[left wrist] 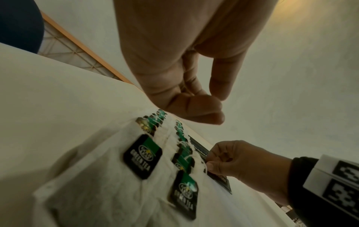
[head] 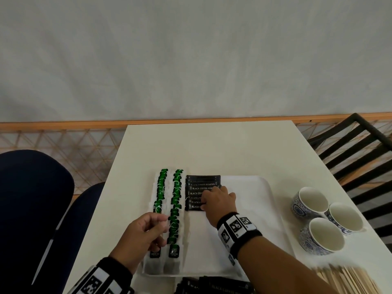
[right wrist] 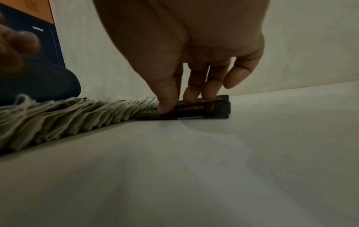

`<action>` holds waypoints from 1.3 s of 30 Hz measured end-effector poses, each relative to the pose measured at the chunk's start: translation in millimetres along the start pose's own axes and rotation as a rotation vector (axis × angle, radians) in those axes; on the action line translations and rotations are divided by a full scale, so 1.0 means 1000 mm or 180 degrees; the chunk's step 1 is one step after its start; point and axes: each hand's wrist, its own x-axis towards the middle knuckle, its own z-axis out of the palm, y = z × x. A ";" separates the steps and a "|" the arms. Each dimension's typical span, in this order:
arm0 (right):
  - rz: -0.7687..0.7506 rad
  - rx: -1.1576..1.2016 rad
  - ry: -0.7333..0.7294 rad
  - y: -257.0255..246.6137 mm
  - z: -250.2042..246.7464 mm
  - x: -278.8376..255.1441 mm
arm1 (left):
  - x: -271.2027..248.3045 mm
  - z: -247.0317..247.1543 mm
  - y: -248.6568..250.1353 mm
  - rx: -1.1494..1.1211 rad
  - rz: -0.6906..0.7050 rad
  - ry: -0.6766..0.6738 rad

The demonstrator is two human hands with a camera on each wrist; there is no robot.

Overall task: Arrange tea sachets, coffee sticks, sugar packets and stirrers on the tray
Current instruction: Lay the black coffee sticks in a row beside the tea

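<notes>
Coffee sticks [head: 202,193]: black sachets, overlapped in a short row on the white tray [head: 254,187], just right of two long rows of tea sachets [head: 169,209]. Right hand [head: 218,201] is down on the near end of that row; wrist view shows thumb [right wrist: 165,106] and fingertips pinching the front stick [right wrist: 186,109]. Left hand [head: 142,234] hovers over the near part of the tea rows, fingers loosely curled, nothing in it.

Handling, my read: sticks are light, thin, fairly stiff along the length, glossy film so likely slippery against each other. Best taken across the short width near the middle, thumb one side, fingers the other; an end grab would probably swing it and nudge the shingled neighbours. Tea sachets look soft and floppy, with strings and tags that could snag, so lift by the tag or bag edge.

More coffee sticks [head: 212,286] piled at the near table edge, wooden stirrers [head: 347,279] near right. Three cups [head: 318,221] right of the tray. Sugar packets: can't see any.
</notes>
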 end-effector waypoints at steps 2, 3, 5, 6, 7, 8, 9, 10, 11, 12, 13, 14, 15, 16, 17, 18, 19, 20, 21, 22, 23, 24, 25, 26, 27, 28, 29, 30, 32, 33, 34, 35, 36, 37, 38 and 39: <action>-0.0003 0.0039 0.0049 0.000 -0.001 -0.002 | -0.001 -0.002 -0.002 0.0071 0.0002 -0.0017; -0.0018 0.0079 0.0077 0.000 -0.003 -0.004 | -0.002 -0.003 -0.004 0.0167 0.0015 -0.0048; -0.0105 0.0185 0.0082 0.000 -0.007 -0.011 | -0.006 -0.007 -0.007 0.0534 0.0081 -0.0163; -0.0174 0.0244 0.0034 -0.001 -0.011 -0.016 | -0.008 -0.009 -0.009 0.0779 0.0123 -0.0247; -0.0260 0.0286 -0.0071 -0.001 -0.014 -0.023 | -0.011 -0.012 -0.012 0.1026 0.0160 -0.0342; -0.0362 0.0298 -0.0224 -0.002 -0.019 -0.032 | -0.014 -0.016 -0.015 0.1256 0.0197 -0.0456; -0.0472 0.0278 -0.0412 -0.002 -0.024 -0.042 | -0.018 -0.019 -0.018 0.1490 0.0236 -0.0591; -0.0590 0.0223 -0.0639 -0.002 -0.029 -0.053 | -0.022 -0.022 -0.020 0.1760 0.0264 -0.0733; -0.0718 0.0137 -0.0883 -0.002 -0.034 -0.065 | -0.027 -0.025 -0.023 0.2066 0.0271 -0.0860; -0.0843 0.0019 -0.1115 -0.002 -0.039 -0.078 | -0.032 -0.027 -0.025 0.2367 0.0256 -0.0965; -0.0953 -0.0116 -0.1289 -0.002 -0.042 -0.090 | -0.037 -0.028 -0.027 0.2632 0.0223 -0.1054; -0.1034 -0.0263 -0.1407 -0.002 -0.043 -0.102 | -0.042 -0.028 -0.029 0.2860 0.0178 -0.1138; -0.1078 -0.0420 -0.1482 -0.001 -0.044 -0.113 | -0.046 -0.027 -0.030 0.3082 0.0131 -0.1220; -0.1089 -0.0569 -0.1525 -0.001 -0.043 -0.122 | -0.050 -0.026 -0.032 0.3311 0.0074 -0.1290; -0.1071 -0.0703 -0.1567 -0.001 -0.041 -0.129 | -0.053 -0.025 -0.034 0.3539 0.0026 -0.1334; -0.1039 -0.0818 -0.1624 -0.002 -0.039 -0.136 | -0.055 -0.024 -0.037 0.3772 -0.0006 -0.1353; -0.0996 -0.0916 -0.1689 -0.003 -0.036 -0.141 | -0.057 -0.023 -0.040 0.4008 -0.0016 -0.1350; -0.0948 -0.0992 -0.1732 -0.004 -0.032 -0.144 | -0.059 -0.022 -0.043 0.4230 -0.0009 -0.1335; -0.0905 -0.1053 -0.1746 -0.005 -0.028 -0.147 | -0.059 -0.020 -0.047 0.4414 0.0004 -0.1306; -0.0874 -0.1097 -0.1738 -0.006 -0.024 -0.149 | -0.060 -0.019 -0.052 0.4548 0.0003 -0.1280; -0.0843 -0.1106 -0.1711 -0.006 -0.020 -0.151 | -0.061 -0.017 -0.056 0.4650 0.0004 -0.1253; -0.0830 -0.1087 -0.1688 -0.008 -0.016 -0.153 | -0.061 -0.016 -0.060 0.4731 0.0010 -0.1226; -0.0841 -0.1057 -0.1666 -0.008 -0.013 -0.155 | -0.061 -0.015 -0.063 0.4782 0.0024 -0.1191; -0.0873 -0.1013 -0.1626 -0.009 -0.010 -0.156 | -0.061 -0.013 -0.065 0.4806 0.0038 -0.1146; -0.0925 -0.0951 -0.1568 -0.009 -0.007 -0.158 | -0.061 -0.013 -0.066 0.4809 0.0061 -0.1091; -0.0968 -0.0876 -0.1515 -0.010 -0.005 -0.159 | -0.061 -0.012 -0.066 0.4801 0.0090 -0.1033; -0.1003 -0.0795 -0.1471 -0.010 -0.002 -0.160 | -0.061 -0.012 -0.066 0.4792 0.0142 -0.0972; -0.1036 -0.0720 -0.1430 -0.010 0.000 -0.161 | -0.060 -0.012 -0.066 0.4783 0.0224 -0.0909; -0.1099 -0.0565 -0.1398 -0.009 0.007 -0.161 | -0.059 -0.013 -0.069 0.4696 0.0385 -0.0808; -0.1080 -0.0493 -0.1432 -0.008 0.009 -0.160 | -0.058 -0.014 -0.070 0.4620 0.0456 -0.0755; -0.1021 -0.0437 -0.1525 -0.008 0.011 -0.158 | -0.057 -0.014 -0.072 0.4535 0.0524 -0.0691; -0.0968 -0.0400 -0.1649 -0.009 0.011 -0.156 | -0.056 -0.014 -0.075 0.4453 0.0597 -0.0616; -0.0942 -0.0373 -0.1782 -0.009 0.012 -0.154 | -0.055 -0.014 -0.077 0.4386 0.0665 -0.0551; -0.0943 -0.0344 -0.1923 -0.010 0.013 -0.152 | -0.055 -0.014 -0.079 0.4320 0.0709 -0.0501; -0.0949 -0.0325 -0.2077 -0.011 0.013 -0.151 | -0.056 -0.013 -0.080 0.4245 0.0722 -0.0467; -0.0956 -0.0319 -0.2210 -0.011 0.013 -0.150 | -0.056 -0.014 -0.081 0.4167 0.0744 -0.0448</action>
